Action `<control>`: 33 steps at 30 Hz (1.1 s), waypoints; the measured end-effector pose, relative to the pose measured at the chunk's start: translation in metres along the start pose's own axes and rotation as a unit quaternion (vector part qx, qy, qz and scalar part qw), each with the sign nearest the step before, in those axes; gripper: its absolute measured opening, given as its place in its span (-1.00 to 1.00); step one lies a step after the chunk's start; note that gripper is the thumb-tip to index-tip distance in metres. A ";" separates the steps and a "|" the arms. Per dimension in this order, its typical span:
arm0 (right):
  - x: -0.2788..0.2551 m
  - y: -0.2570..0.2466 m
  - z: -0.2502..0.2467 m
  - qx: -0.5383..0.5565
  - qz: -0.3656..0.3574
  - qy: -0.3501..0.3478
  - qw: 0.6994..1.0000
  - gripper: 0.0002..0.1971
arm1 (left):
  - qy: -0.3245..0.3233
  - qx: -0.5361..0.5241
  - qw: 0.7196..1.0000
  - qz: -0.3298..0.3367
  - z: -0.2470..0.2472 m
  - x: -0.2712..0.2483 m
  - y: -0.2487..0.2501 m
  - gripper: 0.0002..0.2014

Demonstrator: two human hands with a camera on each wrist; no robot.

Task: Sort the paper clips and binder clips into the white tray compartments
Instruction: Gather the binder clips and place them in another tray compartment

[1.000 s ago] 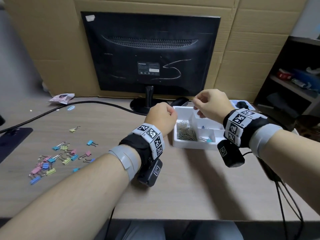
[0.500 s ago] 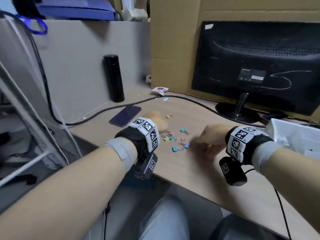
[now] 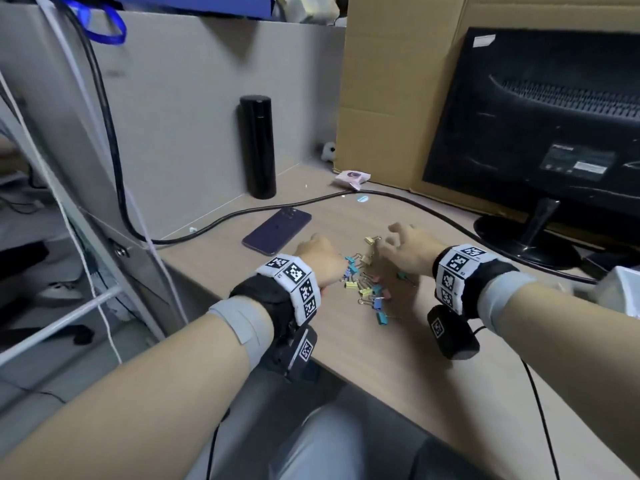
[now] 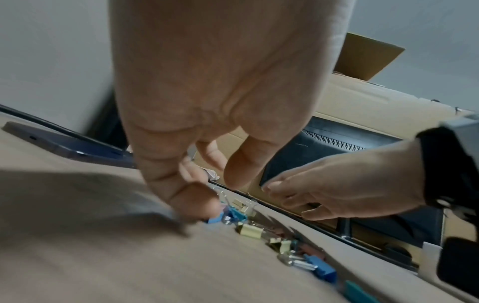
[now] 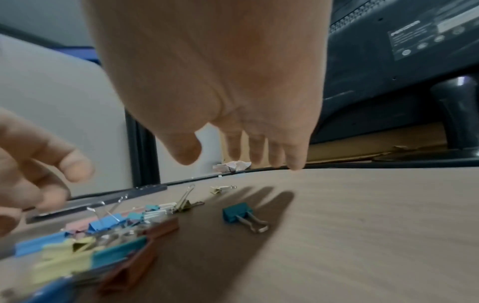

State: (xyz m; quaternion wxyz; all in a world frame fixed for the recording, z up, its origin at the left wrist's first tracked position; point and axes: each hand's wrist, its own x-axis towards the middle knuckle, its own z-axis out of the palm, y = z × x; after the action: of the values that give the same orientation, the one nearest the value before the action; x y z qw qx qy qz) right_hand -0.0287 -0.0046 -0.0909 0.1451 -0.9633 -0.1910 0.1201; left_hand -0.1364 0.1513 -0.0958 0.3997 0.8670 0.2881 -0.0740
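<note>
Fingers of the left hand are touching a blue metal-handled binder clip; the right hand is hovering unclenched above the wooden desk.

Binder clips: heaped on the counter, near its front edge, between left hand and right hand. Phone: flat on counter, behind left hand. Flask: upright, behind phone, against partition. Monitor: back right, before cardboard. Tray: far right edge.
</note>
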 end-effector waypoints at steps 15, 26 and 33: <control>-0.033 -0.011 0.024 0.100 -0.152 -0.218 0.959 -0.41 | -0.024 0.163 0.982 0.094 0.009 -0.005 -0.001 -0.40; -0.051 0.030 -0.002 -0.065 0.021 -0.055 0.996 -0.45 | -0.125 0.285 0.941 0.132 0.008 -0.030 0.001 0.30; -0.066 0.028 0.003 0.019 -0.029 -0.159 0.987 -0.12 | -0.120 0.366 0.912 0.142 0.025 -0.026 0.007 0.17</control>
State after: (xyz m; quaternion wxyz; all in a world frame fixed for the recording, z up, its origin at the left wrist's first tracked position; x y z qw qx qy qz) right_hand -0.0797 -0.0554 -0.0911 0.1349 -0.9230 -0.2374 0.2713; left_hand -0.1517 0.1173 -0.0988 0.0922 0.9688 0.0649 -0.2206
